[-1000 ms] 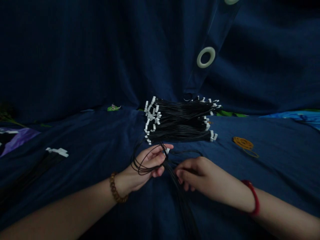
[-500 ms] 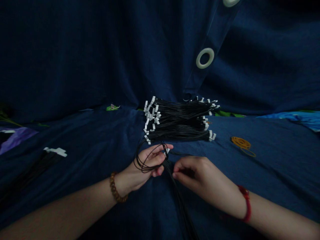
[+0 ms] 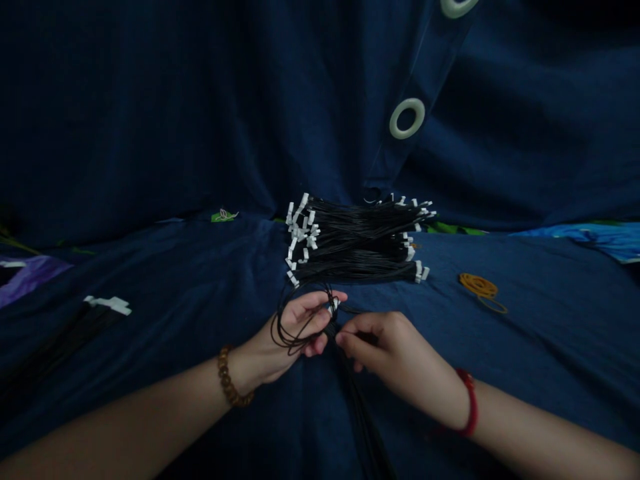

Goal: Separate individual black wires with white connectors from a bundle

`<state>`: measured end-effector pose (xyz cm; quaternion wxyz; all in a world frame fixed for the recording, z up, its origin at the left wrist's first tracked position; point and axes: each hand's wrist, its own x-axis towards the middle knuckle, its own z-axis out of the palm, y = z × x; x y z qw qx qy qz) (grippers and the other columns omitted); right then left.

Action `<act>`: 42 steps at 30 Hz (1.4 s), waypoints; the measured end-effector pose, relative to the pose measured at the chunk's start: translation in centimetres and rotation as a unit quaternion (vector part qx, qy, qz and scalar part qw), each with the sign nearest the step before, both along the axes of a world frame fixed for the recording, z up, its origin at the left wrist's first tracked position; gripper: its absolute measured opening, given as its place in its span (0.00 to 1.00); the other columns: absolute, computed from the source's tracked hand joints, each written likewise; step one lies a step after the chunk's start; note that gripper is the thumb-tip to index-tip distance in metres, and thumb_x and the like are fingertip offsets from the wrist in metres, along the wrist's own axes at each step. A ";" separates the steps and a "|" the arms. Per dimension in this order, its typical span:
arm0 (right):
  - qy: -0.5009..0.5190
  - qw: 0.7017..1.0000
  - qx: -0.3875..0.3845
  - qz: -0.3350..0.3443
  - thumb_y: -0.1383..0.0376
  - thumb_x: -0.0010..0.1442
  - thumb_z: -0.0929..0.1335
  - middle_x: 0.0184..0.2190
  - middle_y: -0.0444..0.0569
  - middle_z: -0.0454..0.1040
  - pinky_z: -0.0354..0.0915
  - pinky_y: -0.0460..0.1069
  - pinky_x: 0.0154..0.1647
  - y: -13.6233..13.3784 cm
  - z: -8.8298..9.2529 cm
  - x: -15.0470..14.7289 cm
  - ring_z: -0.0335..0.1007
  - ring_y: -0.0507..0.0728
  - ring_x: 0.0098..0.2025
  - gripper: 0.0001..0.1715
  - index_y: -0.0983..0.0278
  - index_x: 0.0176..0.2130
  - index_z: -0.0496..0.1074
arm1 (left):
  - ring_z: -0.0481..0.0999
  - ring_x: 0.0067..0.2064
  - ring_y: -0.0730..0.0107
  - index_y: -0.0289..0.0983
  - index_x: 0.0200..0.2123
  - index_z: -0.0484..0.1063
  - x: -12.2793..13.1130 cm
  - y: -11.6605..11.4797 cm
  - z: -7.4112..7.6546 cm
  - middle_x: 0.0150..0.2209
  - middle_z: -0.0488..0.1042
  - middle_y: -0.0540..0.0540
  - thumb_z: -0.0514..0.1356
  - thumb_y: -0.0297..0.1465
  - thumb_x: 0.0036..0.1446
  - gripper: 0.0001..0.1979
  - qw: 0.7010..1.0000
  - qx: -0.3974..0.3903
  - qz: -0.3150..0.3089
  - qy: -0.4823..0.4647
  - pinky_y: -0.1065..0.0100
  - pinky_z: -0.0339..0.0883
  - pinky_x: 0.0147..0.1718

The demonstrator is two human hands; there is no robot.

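Observation:
My left hand (image 3: pixel 300 327) is closed around a bundle of thin black cables (image 3: pixel 363 413), with loops hanging over the thumb side. A white connector (image 3: pixel 334 305) shows by its fingertips, and the long end of the bundle trails down toward me. Thumb and forefinger of my right hand (image 3: pixel 395 350) pinch a black cable right beside the bundle; the exact grip is partly hidden. Just beyond both hands lies a stack of black cable bundles (image 3: pixel 360 230) with white connectors at either end.
At the right lie orange-yellow rubber bands (image 3: pixel 479 285). More black cables with white connectors (image 3: pixel 111 305) rest at the left, near a purple patterned patch (image 3: pixel 35 280). Dark blue cloth (image 3: pixel 190 280) covers the surface, and a curtain with ring eyelets (image 3: pixel 407 119) hangs behind.
My right hand has moved left, up against the bundle by my left hand. The left hand has hardly moved and keeps its hold; the view has shifted slightly.

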<state>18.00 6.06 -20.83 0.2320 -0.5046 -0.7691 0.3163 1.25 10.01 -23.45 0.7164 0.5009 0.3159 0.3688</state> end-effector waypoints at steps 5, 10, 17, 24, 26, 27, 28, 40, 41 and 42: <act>0.008 1.000 -0.001 -0.008 0.65 0.58 0.60 0.21 0.43 0.68 0.54 0.44 0.25 0.2 0.3 0.2 0.62 0.49 0.23 0.14 0.65 0.25 0.69 | 0.62 0.20 0.83 0.40 0.45 0.70 -0.1 0.1 -0.2 0.25 0.63 0.51 0.59 0.34 0.54 0.15 1.000 0.005 -0.008 0.008 0.78 0.46 0.15; 0.044 0.996 -0.076 -0.015 0.66 0.56 0.60 0.21 0.44 0.68 0.58 0.44 0.25 0.6 0.5 0.4 0.65 0.50 0.23 0.11 0.66 0.28 0.68 | 0.61 0.20 0.84 0.40 0.46 0.70 0.0 0.2 -0.3 0.25 0.61 0.52 0.59 0.34 0.54 0.15 1.000 -0.016 -0.007 0.007 0.78 0.45 0.16; 0.295 0.902 -0.314 0.012 0.68 0.49 0.61 0.18 0.41 0.62 0.54 0.41 0.16 1.4 4.6 3.6 0.57 0.46 0.16 0.09 0.67 0.29 0.70 | 0.58 0.19 0.86 0.38 0.44 0.71 -0.2 0.2 0.2 0.26 0.60 0.52 0.62 0.31 0.51 0.15 0.996 -0.088 -0.022 -0.025 0.77 0.44 0.17; 0.345 0.934 -0.069 -0.056 0.68 0.54 0.65 0.25 0.41 0.72 0.62 0.45 0.29 1.4 7.3 7.1 0.66 0.47 0.27 0.09 0.60 0.32 0.76 | 0.57 0.18 0.85 0.37 0.43 0.72 -0.5 0.2 0.4 0.23 0.56 0.54 0.64 0.30 0.48 0.17 0.994 -0.105 -0.021 -0.033 0.77 0.43 0.17; 0.414 0.904 0.014 -0.107 0.65 0.60 0.61 0.30 0.38 0.74 0.61 0.47 0.36 1.4 7.8 7.1 0.68 0.47 0.34 0.15 0.57 0.31 0.75 | 0.57 0.19 0.85 0.37 0.44 0.72 -0.4 0.2 0.5 0.23 0.57 0.53 0.63 0.31 0.49 0.16 0.994 -0.103 -0.026 -0.023 0.77 0.44 0.17; 0.461 0.876 0.044 -0.137 0.64 0.63 0.57 0.32 0.36 0.74 0.60 0.48 0.39 1.3 8.1 7.0 0.68 0.46 0.37 0.19 0.55 0.31 0.74 | 0.57 0.19 0.84 0.37 0.44 0.71 -0.4 0.2 0.5 0.24 0.57 0.53 0.63 0.31 0.49 0.16 0.994 -0.102 -0.027 -0.019 0.76 0.44 0.17; 0.500 0.848 0.059 -0.165 0.63 0.65 0.54 0.33 0.35 0.73 0.60 0.48 0.40 1.2 8.4 6.8 0.68 0.45 0.37 0.23 0.54 0.31 0.74 | 0.57 0.19 0.84 0.37 0.44 0.71 -0.4 0.2 0.5 0.24 0.58 0.53 0.63 0.31 0.50 0.16 0.994 -0.101 -0.026 -0.014 0.76 0.44 0.17; -0.066 0.988 0.129 -0.050 0.63 0.58 0.63 0.22 0.45 0.73 0.58 0.45 0.23 -1.6 3.2 1.6 0.69 0.52 0.23 0.09 0.63 0.29 0.69 | 0.56 0.19 0.87 0.40 0.41 0.72 -0.7 0.0 0.6 0.27 0.61 0.52 0.63 0.30 0.49 0.14 0.988 -0.119 -0.075 -0.065 0.79 0.48 0.17; -0.113 0.977 0.176 -0.048 0.64 0.59 0.62 0.23 0.45 0.73 0.58 0.46 0.23 -1.7 2.8 1.4 0.69 0.52 0.23 0.09 0.63 0.30 0.69 | 0.56 0.19 0.87 0.40 0.41 0.72 -0.7 -0.1 0.6 0.27 0.61 0.52 0.64 0.30 0.48 0.14 0.988 -0.120 -0.079 -0.063 0.78 0.48 0.17; -0.144 0.965 0.214 -0.046 0.64 0.59 0.62 0.23 0.45 0.73 0.57 0.46 0.23 -1.8 2.4 1.3 0.69 0.53 0.23 0.09 0.63 0.30 0.69 | 0.56 0.19 0.87 0.40 0.41 0.72 -0.6 -0.1 0.6 0.27 0.62 0.52 0.64 0.31 0.49 0.14 0.988 -0.119 -0.084 -0.060 0.78 0.49 0.17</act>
